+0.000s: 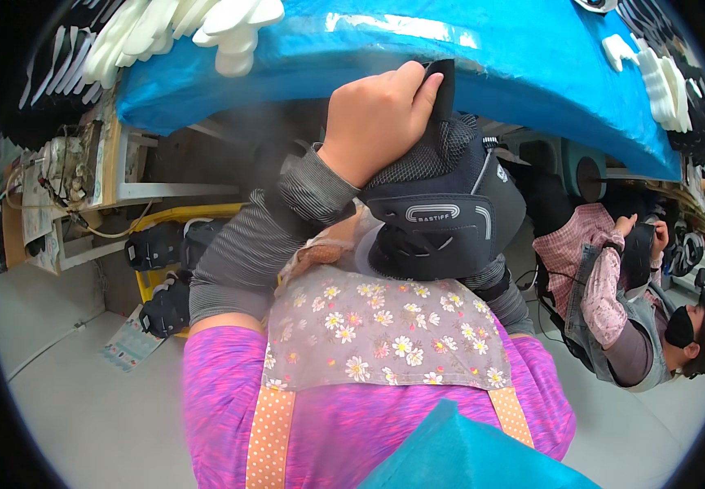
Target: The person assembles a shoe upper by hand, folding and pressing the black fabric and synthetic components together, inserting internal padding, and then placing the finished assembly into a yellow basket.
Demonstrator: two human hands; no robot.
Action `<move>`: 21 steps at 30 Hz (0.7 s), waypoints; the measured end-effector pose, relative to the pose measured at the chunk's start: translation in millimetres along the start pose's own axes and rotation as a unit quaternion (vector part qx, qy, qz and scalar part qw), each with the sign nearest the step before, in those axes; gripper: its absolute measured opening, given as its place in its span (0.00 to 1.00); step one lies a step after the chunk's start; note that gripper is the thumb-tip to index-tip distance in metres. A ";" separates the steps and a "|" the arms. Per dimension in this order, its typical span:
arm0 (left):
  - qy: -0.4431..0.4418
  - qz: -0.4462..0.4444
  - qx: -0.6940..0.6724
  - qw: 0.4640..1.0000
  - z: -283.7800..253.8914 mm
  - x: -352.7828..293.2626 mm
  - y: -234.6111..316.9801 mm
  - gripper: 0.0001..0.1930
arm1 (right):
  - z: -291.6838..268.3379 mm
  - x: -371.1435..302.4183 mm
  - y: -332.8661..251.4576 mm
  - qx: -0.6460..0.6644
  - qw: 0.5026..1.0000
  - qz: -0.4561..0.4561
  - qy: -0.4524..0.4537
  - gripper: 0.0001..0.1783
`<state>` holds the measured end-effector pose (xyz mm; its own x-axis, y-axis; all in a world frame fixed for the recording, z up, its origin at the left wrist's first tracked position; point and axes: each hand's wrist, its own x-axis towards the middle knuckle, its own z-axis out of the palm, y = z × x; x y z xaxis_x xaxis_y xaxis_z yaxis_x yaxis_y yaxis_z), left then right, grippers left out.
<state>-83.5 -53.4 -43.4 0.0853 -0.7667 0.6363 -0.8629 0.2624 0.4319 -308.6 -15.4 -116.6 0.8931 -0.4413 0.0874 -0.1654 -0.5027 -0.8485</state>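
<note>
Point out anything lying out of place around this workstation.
A printed sheet lies slantwise on the floor at lower left, near the yellow bin; it looks dropped. The black padded item at the left hand shows no obvious damage.

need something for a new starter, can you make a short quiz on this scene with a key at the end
1. True or false: the left hand's grip is shut on a black strip.
2. Where is the yellow crate?
a) to the person's right
b) on top of the blue cover
c) to the person's left
3. Which of the person's own hands is out of sight, and what seems to hide it?

Key: 1. True. 2. c. 3. The right hand; the black padded piece seems to hide it.
</note>
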 end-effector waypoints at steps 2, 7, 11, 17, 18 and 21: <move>0.025 0.012 -0.005 1.000 3.4 2.8 -0.1 0.14 | -0.9 0.4 -1.0 0.008 1.000 -0.001 0.003 0.26; 0.042 0.013 -0.046 0.998 7.5 2.0 5.1 0.16 | -3.9 -2.0 -3.9 0.026 1.000 0.001 0.015 0.26; 0.025 -0.006 -0.067 0.997 13.7 -3.0 1.5 0.15 | -1.4 -5.7 -5.1 0.043 0.999 0.004 0.019 0.26; 0.025 -0.051 -0.032 0.998 14.3 -22.1 -5.1 0.13 | 7.1 -6.1 -0.9 0.064 0.998 -0.001 0.021 0.26; 0.020 -0.046 -0.042 0.998 15.8 -18.9 -1.6 0.13 | 5.3 -9.5 -4.5 0.060 0.998 0.006 0.028 0.26; 0.001 -0.073 -0.046 0.996 11.9 -21.1 6.0 0.13 | 2.1 -11.0 -7.5 0.072 0.997 0.005 0.035 0.26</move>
<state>-96.4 -42.7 -61.9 0.2084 -0.7997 0.5630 -0.7922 0.1995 0.5767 -316.3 -5.2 -112.3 0.8591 -0.4998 0.1104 -0.1077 -0.3875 -0.9156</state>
